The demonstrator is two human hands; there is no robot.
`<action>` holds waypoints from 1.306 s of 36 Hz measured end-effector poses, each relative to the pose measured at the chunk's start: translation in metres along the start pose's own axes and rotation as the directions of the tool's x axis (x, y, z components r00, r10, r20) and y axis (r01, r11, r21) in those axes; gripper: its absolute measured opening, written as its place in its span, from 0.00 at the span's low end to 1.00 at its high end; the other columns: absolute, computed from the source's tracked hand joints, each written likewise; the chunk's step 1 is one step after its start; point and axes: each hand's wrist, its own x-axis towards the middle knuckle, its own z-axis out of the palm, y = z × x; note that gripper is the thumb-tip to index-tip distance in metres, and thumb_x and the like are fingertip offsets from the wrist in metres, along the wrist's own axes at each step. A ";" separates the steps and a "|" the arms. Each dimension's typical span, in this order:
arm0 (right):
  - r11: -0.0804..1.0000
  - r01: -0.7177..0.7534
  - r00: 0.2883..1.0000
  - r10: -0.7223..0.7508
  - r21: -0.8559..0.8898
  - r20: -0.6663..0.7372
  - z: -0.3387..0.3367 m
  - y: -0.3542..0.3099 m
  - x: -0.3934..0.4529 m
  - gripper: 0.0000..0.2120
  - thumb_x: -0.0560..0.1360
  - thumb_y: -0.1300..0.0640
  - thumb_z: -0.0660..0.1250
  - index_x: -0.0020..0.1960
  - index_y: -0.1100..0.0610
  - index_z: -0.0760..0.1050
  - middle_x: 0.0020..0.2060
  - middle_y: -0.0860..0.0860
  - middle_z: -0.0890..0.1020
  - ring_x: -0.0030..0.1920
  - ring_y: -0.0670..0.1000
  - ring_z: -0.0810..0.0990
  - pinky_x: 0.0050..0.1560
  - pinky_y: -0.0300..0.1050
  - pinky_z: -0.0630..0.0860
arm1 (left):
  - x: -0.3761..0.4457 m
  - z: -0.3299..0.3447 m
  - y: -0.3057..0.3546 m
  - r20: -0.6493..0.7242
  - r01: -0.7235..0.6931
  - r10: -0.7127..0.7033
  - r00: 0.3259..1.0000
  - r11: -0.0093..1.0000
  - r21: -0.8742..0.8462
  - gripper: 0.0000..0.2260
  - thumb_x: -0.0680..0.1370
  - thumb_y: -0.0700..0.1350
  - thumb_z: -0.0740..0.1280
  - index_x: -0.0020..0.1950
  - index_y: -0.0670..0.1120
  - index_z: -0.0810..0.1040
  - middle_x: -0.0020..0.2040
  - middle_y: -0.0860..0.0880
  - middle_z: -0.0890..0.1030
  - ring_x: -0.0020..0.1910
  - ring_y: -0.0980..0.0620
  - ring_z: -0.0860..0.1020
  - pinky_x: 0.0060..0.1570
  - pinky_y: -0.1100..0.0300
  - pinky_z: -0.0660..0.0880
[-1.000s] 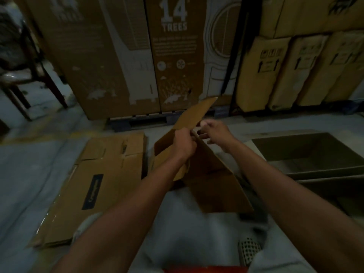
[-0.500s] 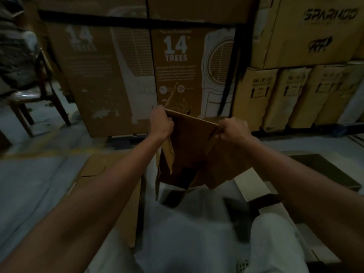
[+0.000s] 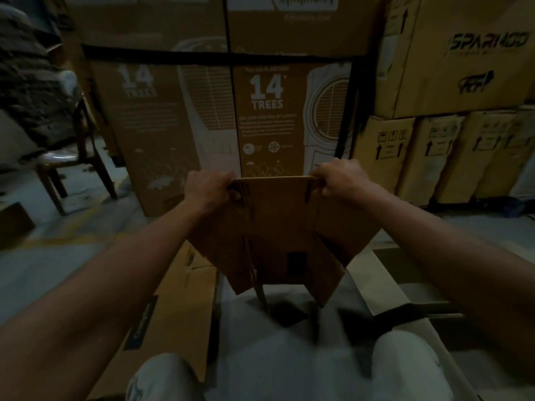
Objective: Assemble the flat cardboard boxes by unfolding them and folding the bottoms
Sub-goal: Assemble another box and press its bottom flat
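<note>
A brown cardboard box [image 3: 278,227] hangs in the air in front of me, partly unfolded, its loose flaps pointing down toward my knees. My left hand [image 3: 210,189] grips the box's upper left corner. My right hand [image 3: 338,179] grips the upper right corner. The top edge runs level between the two hands. A stack of flat cardboard boxes [image 3: 173,308] lies on the floor to my lower left.
Tall printed cartons [image 3: 266,111] stand right behind the box. More stacked cartons [image 3: 434,151] fill the right. A wooden chair [image 3: 72,157] stands at the left. An open box [image 3: 399,293] sits on the floor at my right, partly hidden by my arm.
Both hands have lifted the box from the floor to chest height and moved apart to its top corners. The box has spread wider, and my view has tilted up.
</note>
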 end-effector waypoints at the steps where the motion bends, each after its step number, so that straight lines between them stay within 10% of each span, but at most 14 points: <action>1: 1.000 0.007 1.000 -0.007 -0.006 0.017 -0.001 -0.001 0.002 0.19 0.75 0.48 0.68 0.65 0.47 0.73 0.52 0.50 0.79 0.53 0.53 0.78 0.51 0.51 0.73 | 0.000 0.002 -0.002 -0.049 0.022 -0.023 0.999 1.000 -0.012 0.12 0.75 0.58 0.67 0.49 0.51 0.79 0.43 0.47 0.81 0.45 0.44 0.80 0.39 0.56 0.65; 11: 0.999 -0.041 0.999 0.041 -0.010 -0.015 -0.002 -0.023 0.015 0.12 0.75 0.51 0.67 0.55 0.55 0.75 0.43 0.51 0.75 0.45 0.53 0.76 0.42 0.45 0.70 | -0.008 -0.004 -0.023 -0.143 0.053 -0.056 0.988 0.998 -0.021 0.10 0.76 0.53 0.67 0.49 0.48 0.79 0.41 0.44 0.82 0.42 0.42 0.81 0.36 0.54 0.68; 19: 0.997 -0.028 0.985 0.041 0.078 -0.169 -0.001 -0.065 0.041 0.07 0.75 0.53 0.65 0.50 0.55 0.76 0.40 0.50 0.74 0.46 0.55 0.78 0.45 0.48 0.70 | 0.000 -0.028 -0.072 0.351 0.222 -0.158 0.923 0.964 -0.148 0.11 0.71 0.51 0.74 0.48 0.50 0.77 0.43 0.50 0.77 0.46 0.50 0.77 0.47 0.49 0.78; 39: 0.963 0.271 0.935 -0.261 0.008 -0.242 0.043 -0.223 0.124 0.09 0.78 0.58 0.63 0.57 0.56 0.74 0.44 0.54 0.82 0.45 0.57 0.82 0.39 0.46 0.71 | -0.041 0.012 -0.253 -0.031 -0.054 0.062 0.998 0.973 0.226 0.04 0.73 0.39 0.71 0.47 0.44 0.78 0.37 0.43 0.80 0.35 0.44 0.80 0.42 0.50 0.75; 42: 0.941 0.338 0.925 -0.333 -0.001 -0.184 0.070 -0.255 0.145 0.16 0.78 0.63 0.59 0.65 0.60 0.69 0.49 0.57 0.81 0.49 0.58 0.81 0.43 0.48 0.70 | -0.058 0.047 -0.284 -0.032 -0.004 0.013 0.999 0.961 0.275 0.07 0.73 0.35 0.69 0.49 0.44 0.80 0.39 0.43 0.82 0.39 0.44 0.81 0.58 0.45 0.71; 47: 0.908 0.418 0.905 -0.413 0.022 -0.104 0.140 -0.306 0.155 0.19 0.77 0.65 0.61 0.68 0.64 0.67 0.56 0.58 0.79 0.54 0.58 0.79 0.43 0.49 0.71 | -0.107 0.128 -0.314 0.174 0.115 -0.162 0.971 0.961 0.252 0.15 0.74 0.33 0.65 0.58 0.45 0.79 0.48 0.42 0.83 0.44 0.42 0.81 0.50 0.53 0.72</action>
